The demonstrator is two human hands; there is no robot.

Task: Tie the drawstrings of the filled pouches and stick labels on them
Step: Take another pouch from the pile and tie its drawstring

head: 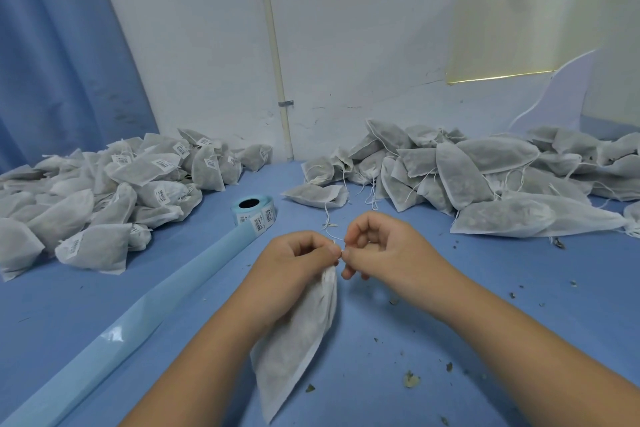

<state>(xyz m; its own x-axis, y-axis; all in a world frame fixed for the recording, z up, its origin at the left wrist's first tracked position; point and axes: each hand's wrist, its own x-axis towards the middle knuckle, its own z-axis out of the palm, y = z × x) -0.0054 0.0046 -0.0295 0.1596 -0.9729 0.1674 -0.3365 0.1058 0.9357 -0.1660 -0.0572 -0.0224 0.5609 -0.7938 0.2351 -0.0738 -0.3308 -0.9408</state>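
Gripping, with curled left hand point(294, 260), the gathered neck of a filled pouch point(298, 333) slanting down over the blue bench point(450, 288); pinching its white drawstring point(337, 240) in the fingertips of the right hand point(381, 246); facing a label roll point(254, 210), with labelled pouches point(149, 166) heaped left, unlabelled pouches point(485, 163) right.

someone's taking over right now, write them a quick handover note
Hands: left hand grips the neck of a filled pouch; right hand pinches its drawstring, knot not visibly finished.
The label roll sits ahead on the left, backing strip trailing toward the camera.
Done: labelled pile on the left.
Left: finish this tie, label it, then the unlabelled pile on the right.
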